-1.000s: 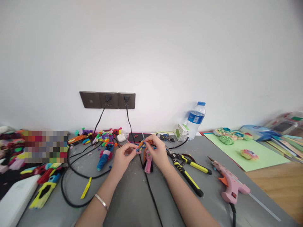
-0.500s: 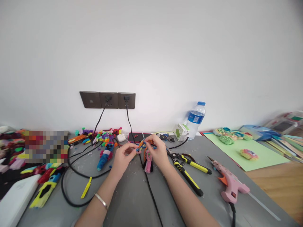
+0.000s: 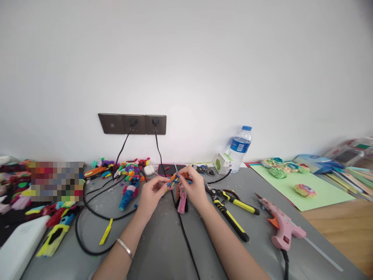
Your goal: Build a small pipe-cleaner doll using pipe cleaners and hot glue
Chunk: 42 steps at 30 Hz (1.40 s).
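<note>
Between my two hands is a small orange and blue piece (image 3: pixel 173 180) that looks like twisted pipe cleaners. My left hand (image 3: pixel 152 194) pinches its left end with thumb and forefinger. On the other side my right hand (image 3: pixel 194 187) pinches the same piece, its fingers closed. A pink fuzzy pipe-cleaner figure (image 3: pixel 182 200) lies on the grey table just below my right fingers. Left of my left hand rests a blue and pink pipe-cleaner figure (image 3: pixel 128 194). Fingers cover most of the held piece.
Yellow-black pliers (image 3: pixel 230 217) and a pink glue gun (image 3: pixel 284 227) lie to the right. A water bottle (image 3: pixel 240 147) and a small box (image 3: pixel 223 163) stand by the wall. Black cables (image 3: pixel 186 241) cross the table (image 3: pixel 157 249). Pipe-cleaner pieces (image 3: pixel 131 168) and a white device (image 3: pixel 25 245) are left.
Both hands stay almost in place, still pinching the orange and blue piece, which is turned slightly. The view has shifted very little.
</note>
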Each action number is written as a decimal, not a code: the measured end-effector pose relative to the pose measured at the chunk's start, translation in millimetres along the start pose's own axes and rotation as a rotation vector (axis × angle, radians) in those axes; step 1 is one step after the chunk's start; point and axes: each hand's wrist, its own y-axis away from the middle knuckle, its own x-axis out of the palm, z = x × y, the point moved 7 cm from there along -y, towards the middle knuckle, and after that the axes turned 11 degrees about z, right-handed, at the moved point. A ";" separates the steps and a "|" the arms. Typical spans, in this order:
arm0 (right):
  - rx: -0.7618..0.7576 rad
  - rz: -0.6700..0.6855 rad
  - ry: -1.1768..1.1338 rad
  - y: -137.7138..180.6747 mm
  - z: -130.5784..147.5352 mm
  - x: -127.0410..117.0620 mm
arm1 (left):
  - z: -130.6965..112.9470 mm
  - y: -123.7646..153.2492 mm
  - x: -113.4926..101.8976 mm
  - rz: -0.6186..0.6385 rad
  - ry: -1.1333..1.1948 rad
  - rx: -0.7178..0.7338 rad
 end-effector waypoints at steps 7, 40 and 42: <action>-0.018 0.001 -0.003 -0.8 2.2 -0.1 | -2.6 -0.3 -2.3 -0.042 -0.030 0.014; 0.021 0.007 0.022 -0.4 1.1 -1.2 | -3.7 4.5 -5.6 -0.109 -0.133 0.049; 0.011 0.011 0.008 -0.4 2.5 -0.8 | -3.4 4.7 -5.5 -0.102 -0.131 0.055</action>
